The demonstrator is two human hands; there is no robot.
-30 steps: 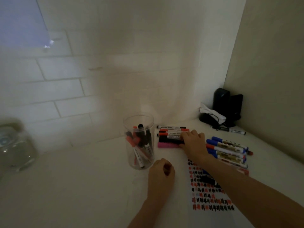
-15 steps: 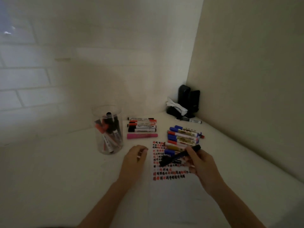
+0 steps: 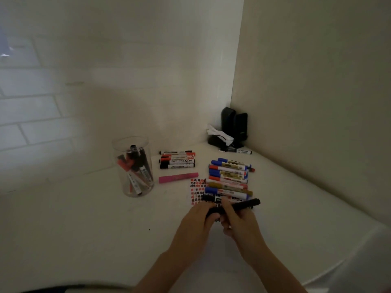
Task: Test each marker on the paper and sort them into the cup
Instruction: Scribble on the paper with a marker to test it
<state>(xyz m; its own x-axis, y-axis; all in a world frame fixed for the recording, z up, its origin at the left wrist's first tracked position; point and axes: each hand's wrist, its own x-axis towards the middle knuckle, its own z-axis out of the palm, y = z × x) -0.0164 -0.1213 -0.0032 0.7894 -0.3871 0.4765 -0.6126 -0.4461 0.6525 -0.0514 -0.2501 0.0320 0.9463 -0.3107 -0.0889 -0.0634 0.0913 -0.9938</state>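
A black marker (image 3: pixel 246 204) is held level above the near end of the paper (image 3: pixel 195 192), which carries rows of red and black test marks. My right hand (image 3: pixel 238 224) grips the marker's barrel. My left hand (image 3: pixel 195 222) curls round its left end. The clear cup (image 3: pixel 132 166) stands at the left with several red and black markers inside. A row of several blue, red and gold markers (image 3: pixel 229 176) lies across the paper's far end. Another group of black and red markers (image 3: pixel 177 159) and a pink marker (image 3: pixel 178 177) lie beside the cup.
Black devices with a white cloth (image 3: pixel 229 132) sit in the far corner, and one more marker (image 3: pixel 241 151) lies in front of them. The tiled wall runs behind the cup; a plain wall closes the right side of the white counter (image 3: pixel 84 218).
My right hand picked the black marker from the row and brought it near, over the paper. My left hand moved right and took hold of its left end. The camera view shifted.
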